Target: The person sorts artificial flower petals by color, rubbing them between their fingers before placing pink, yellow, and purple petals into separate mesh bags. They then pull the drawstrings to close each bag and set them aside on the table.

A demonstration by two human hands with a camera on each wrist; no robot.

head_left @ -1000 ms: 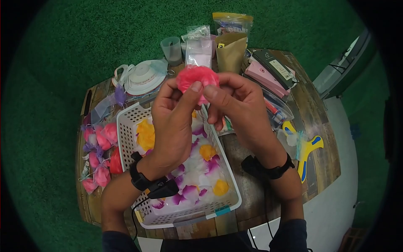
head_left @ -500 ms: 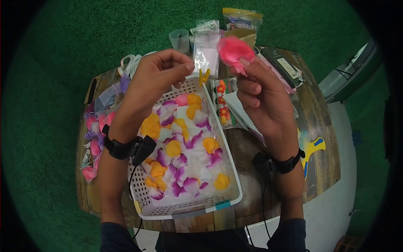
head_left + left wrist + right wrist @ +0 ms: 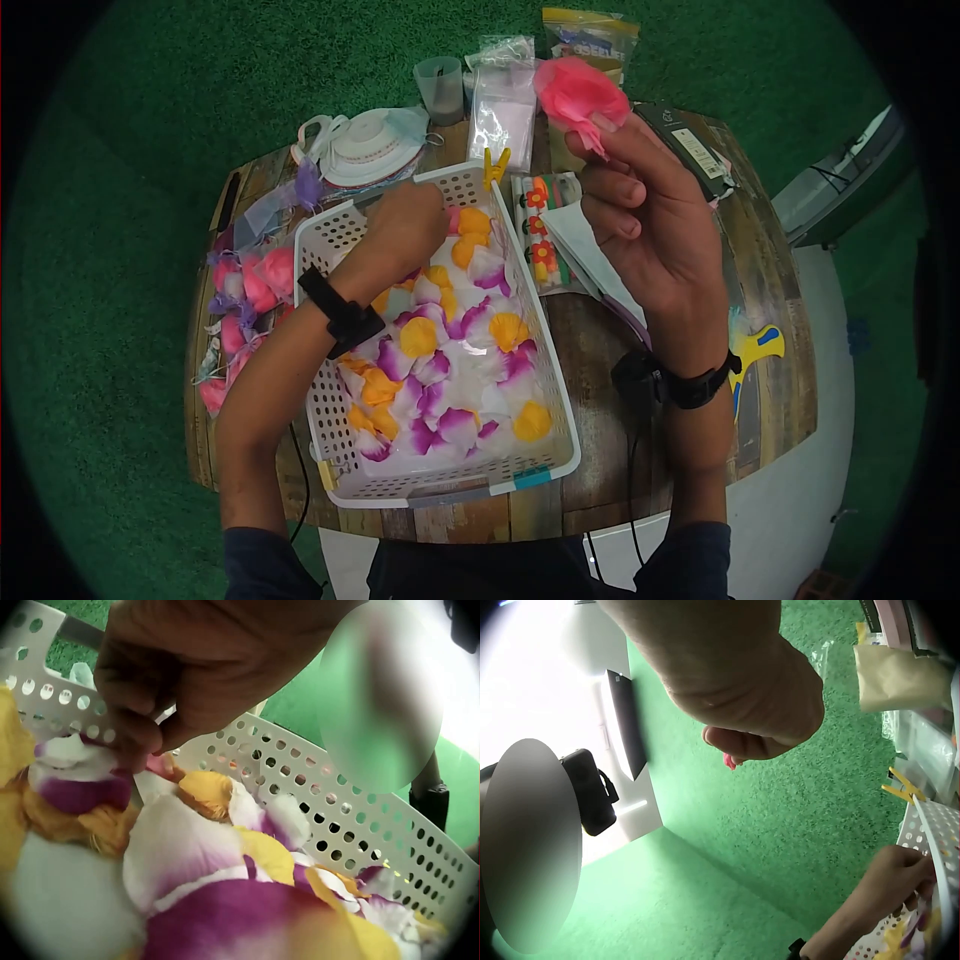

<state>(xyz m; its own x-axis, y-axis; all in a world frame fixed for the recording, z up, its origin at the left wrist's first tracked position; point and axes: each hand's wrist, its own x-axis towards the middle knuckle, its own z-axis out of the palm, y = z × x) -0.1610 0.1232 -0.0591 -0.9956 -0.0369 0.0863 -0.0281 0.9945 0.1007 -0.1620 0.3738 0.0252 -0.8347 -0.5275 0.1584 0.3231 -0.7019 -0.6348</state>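
Pink petals [image 3: 580,92] are pinched in the right hand [image 3: 665,225], maybe up high to clear the basket [image 3: 462,187]; I can't tell if the left hand [image 3: 405,228] grips anything.

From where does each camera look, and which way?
Head: worn on the head, facing forward and down at the basket of petals; left hand and right hand show.
Left wrist: on that wrist, facing petals and basket wall; the left hand shows.
Right wrist: on that wrist, facing past the right hand towards green surface; both hands show.
Head and right wrist share the yellow clip.
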